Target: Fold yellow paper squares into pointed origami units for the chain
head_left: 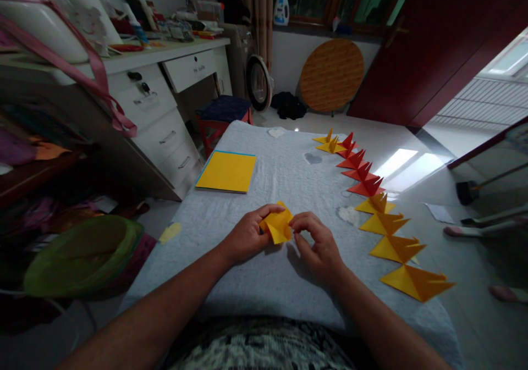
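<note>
A small folded yellow paper piece is pinched between both hands just above the pale blue quilted table cover. My left hand grips its left side, thumb over fingers. My right hand pinches its right edge with fingertips closed. A stack of yellow square paper sheets lies further away to the left. Along the right edge runs a row of several finished folded pieces, yellow ones near me and red ones further off.
A white desk with drawers stands to the left, cluttered on top. A green basket sits at the lower left. A red stool stands beyond the table's far end. A round wooden board leans on the far wall.
</note>
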### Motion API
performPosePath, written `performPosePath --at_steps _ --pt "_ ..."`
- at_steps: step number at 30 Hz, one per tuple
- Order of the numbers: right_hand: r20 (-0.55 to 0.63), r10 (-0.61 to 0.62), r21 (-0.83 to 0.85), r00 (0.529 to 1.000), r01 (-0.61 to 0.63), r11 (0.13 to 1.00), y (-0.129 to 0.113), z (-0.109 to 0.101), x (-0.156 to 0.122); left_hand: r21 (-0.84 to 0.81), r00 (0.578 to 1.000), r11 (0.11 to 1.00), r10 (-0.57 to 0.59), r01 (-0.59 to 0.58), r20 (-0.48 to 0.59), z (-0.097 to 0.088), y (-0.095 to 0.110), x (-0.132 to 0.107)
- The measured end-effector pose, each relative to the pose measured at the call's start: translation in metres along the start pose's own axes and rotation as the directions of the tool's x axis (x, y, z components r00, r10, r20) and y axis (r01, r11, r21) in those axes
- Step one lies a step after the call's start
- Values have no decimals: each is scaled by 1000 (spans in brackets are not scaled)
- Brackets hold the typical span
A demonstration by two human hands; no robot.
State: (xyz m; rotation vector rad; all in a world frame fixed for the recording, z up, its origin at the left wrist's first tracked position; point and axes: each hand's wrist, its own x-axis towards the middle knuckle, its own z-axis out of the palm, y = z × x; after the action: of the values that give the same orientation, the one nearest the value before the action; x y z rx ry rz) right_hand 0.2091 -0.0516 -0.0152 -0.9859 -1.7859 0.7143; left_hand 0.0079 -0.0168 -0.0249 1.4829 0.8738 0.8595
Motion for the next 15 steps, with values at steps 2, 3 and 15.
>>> performPosePath --at_steps 2,3,15 --pt "-98 163 70 982 -157 985 5 1 1 85 998 994 67 -67 0 -1 1 0" --pt "-123 256 121 959 -241 963 7 1 2 125 994 986 106 -105 5 -1 2 0" --pt "133 548 376 826 -554 743 13 3 6 271 968 929 240 -251 73 -4 4 0"
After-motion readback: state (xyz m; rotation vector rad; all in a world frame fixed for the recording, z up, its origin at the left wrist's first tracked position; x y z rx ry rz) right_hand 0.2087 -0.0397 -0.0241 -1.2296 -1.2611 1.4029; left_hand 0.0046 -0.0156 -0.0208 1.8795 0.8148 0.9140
